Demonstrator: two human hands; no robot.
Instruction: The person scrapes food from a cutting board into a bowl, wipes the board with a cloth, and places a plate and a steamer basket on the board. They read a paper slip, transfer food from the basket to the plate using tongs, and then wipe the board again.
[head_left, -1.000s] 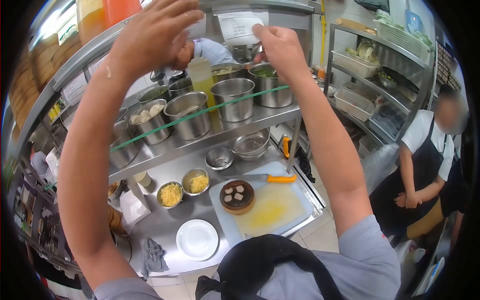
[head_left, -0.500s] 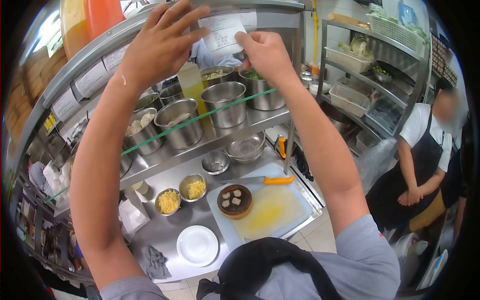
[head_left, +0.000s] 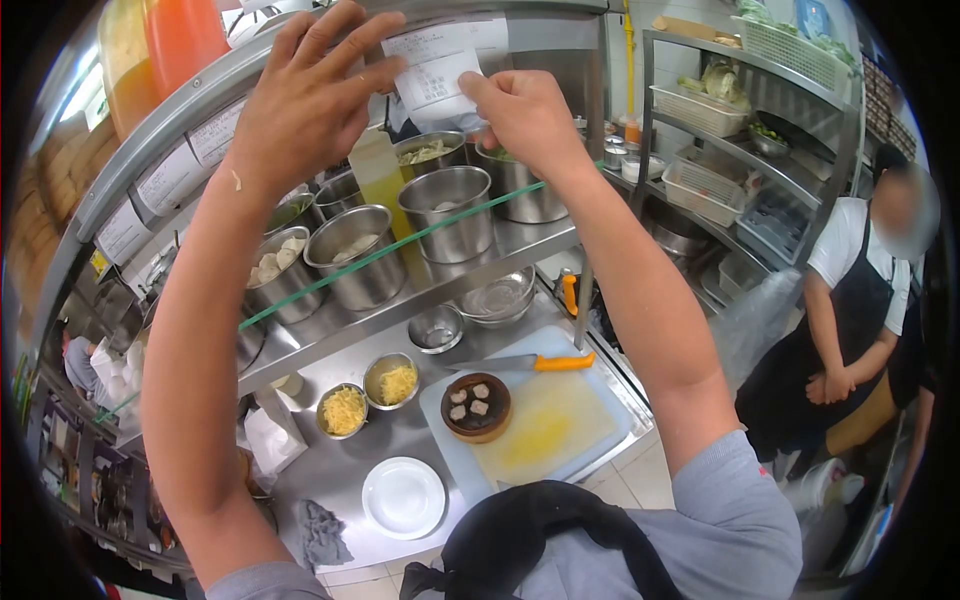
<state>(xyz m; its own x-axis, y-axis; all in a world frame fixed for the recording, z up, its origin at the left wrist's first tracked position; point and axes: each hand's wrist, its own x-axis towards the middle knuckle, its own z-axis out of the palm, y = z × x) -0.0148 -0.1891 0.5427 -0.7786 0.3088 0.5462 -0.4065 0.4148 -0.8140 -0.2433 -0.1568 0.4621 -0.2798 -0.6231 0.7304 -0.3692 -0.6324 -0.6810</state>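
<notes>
A printed paper receipt [head_left: 437, 80] hangs from the ticket rail at the top of the shelf, with more white slips behind it. My right hand [head_left: 530, 120] pinches its right edge between thumb and fingers. At its left side is my left hand [head_left: 310, 95], raised with fingers spread; one fingertip reaches the paper's edge and the others lie near the rail [head_left: 560, 22]. Below the hands, steel pots [head_left: 446, 215] stand on the shelf beside a bottle of yellowish liquid [head_left: 378, 178].
On the counter below are a cutting board [head_left: 600, 425] with an orange-handled knife [head_left: 563, 363], a round steamer with dumplings [head_left: 477, 408], bowls of yellow shreds [head_left: 342, 411], a white plate [head_left: 403, 498] and a grey cloth [head_left: 322, 533]. A person in an apron [head_left: 845, 310] stands at right.
The view has shifted slightly. Both hands stay at the receipt, the left one moving a little closer around its left edge, while the right keeps its pinch.
</notes>
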